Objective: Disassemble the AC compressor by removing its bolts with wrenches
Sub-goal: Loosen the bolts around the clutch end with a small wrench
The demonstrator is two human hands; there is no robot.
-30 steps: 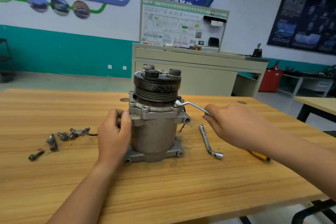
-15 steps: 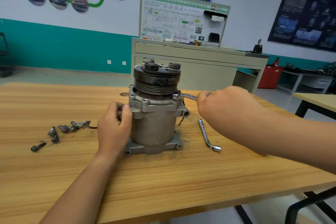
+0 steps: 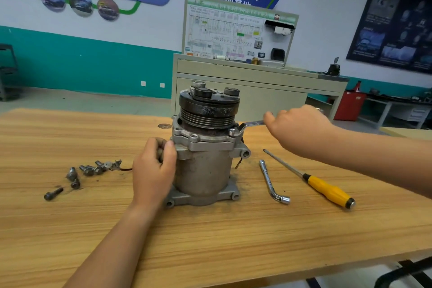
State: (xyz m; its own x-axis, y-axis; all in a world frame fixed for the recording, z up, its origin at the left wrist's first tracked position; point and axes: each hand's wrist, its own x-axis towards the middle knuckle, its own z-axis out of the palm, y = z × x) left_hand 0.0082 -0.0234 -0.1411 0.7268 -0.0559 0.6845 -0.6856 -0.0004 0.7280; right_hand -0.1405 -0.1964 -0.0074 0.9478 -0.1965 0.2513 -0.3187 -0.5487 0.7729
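The grey AC compressor (image 3: 203, 166) stands upright on the wooden table (image 3: 210, 236), its black pulley on top. My left hand (image 3: 154, 170) grips the left side of its body below the flange. My right hand (image 3: 297, 127) holds the handle of a silver ring wrench (image 3: 247, 126). The wrench's ring end sits on a bolt (image 3: 232, 133) at the right of the top flange. Several removed bolts (image 3: 86, 170) lie loose on the table to the left.
An L-shaped socket wrench (image 3: 271, 182) and a yellow-handled screwdriver (image 3: 327, 190) lie on the table right of the compressor. A beige training cabinet (image 3: 257, 82) stands behind the table. The table's front edge runs along the bottom right.
My right hand has swung the wrench handle away from me and to the back, around the flange bolt. The screwdriver, earlier hidden under my arm, now shows. My left hand has stayed on the body.
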